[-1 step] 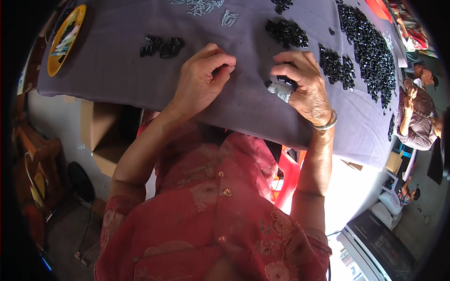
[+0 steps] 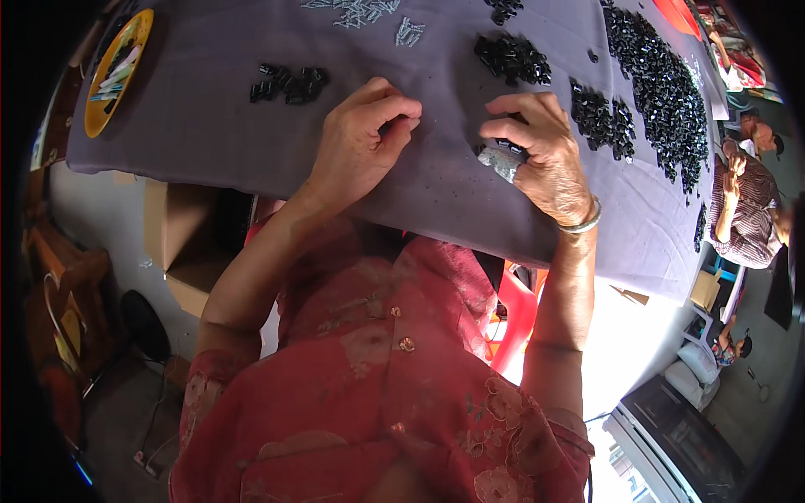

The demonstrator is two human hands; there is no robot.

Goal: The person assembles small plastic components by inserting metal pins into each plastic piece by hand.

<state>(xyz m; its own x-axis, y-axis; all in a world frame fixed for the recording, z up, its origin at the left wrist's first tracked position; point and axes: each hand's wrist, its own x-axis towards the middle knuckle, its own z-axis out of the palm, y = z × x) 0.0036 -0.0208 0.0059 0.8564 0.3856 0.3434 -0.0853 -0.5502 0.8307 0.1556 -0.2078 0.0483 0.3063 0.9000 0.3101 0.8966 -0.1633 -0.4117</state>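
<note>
Black pieces (image 2: 658, 92) sprawl in a heap right of the right hand (image 2: 553, 159), which half-curls over a few more, grip hard to judge; left of it, the left hand (image 2: 365, 142) pinches tight, contents hidden; beyond the right hand sits a smaller black pile (image 2: 513, 60)!

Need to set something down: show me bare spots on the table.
Bare cloth between the yellow plate and the black pile beside the left hand; also between left hand and right hand. Crowded: right side, with black heaps.
</note>
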